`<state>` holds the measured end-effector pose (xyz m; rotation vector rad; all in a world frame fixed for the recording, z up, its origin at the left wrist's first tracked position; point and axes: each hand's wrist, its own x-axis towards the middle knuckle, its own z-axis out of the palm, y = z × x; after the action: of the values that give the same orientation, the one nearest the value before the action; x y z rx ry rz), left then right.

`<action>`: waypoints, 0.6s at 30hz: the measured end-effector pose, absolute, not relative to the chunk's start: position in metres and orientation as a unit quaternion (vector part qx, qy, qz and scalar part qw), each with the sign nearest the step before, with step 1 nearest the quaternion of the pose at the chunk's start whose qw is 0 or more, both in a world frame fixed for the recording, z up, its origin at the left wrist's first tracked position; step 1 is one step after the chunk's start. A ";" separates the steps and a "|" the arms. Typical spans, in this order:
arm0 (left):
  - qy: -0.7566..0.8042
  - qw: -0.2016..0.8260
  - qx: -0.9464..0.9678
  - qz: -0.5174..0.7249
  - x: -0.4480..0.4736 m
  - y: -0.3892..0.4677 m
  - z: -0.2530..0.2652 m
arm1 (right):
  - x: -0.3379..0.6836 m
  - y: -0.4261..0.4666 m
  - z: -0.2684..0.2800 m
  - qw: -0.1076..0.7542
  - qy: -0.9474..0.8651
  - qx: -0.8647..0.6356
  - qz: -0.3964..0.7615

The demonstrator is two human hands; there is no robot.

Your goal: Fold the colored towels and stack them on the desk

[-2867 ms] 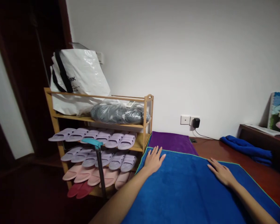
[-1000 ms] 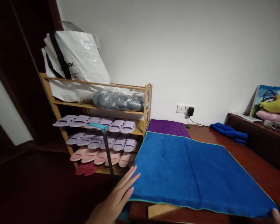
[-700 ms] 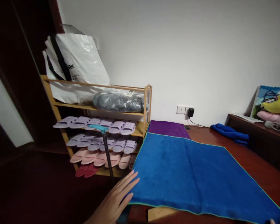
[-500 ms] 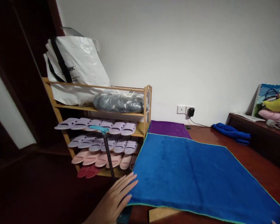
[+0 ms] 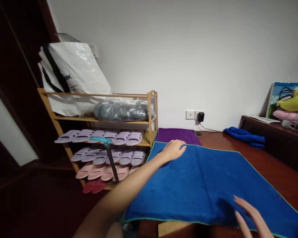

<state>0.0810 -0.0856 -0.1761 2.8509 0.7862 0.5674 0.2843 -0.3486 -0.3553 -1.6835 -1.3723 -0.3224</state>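
Observation:
A blue cloth (image 5: 193, 185) with a green edge lies spread flat over the reddish wooden tabletop, its near edge hanging at the front. Part of a purple cloth (image 5: 173, 135) shows behind its far edge. My left hand (image 5: 174, 149) is over the far left edge of the blue cloth, close to the purple one, fingers bent and thumb apart, with nothing visible in it. The fingertips are slightly blurred. At the lower right, my right hand (image 5: 252, 215) hovers above the blue cloth with fingers apart, throwing a shadow on it.
To the left stands a wooden shoe rack (image 5: 152, 122) with rows of slippers (image 5: 135, 137), a white bag (image 5: 81, 69) and a plastic-wrapped grey bundle (image 5: 121, 110). A blue-topped pole (image 5: 111, 158) leans before it. A crumpled blue cloth (image 5: 245, 136) lies at the back right, near a plugged-in adapter (image 5: 201, 116).
My left hand has moved from the cloth's near left edge forward and right to its far edge. My right hand has come into view at the lower right. The view has shifted slightly.

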 end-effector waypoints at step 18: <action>0.244 0.122 0.950 0.150 0.272 -0.047 -0.275 | 0.248 -0.296 -0.364 0.378 -0.641 -0.658 -0.112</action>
<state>0.2724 -0.0470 -0.2746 2.7733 0.7135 0.4369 0.2480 -0.2956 -0.3641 -1.6818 -1.6395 -0.2869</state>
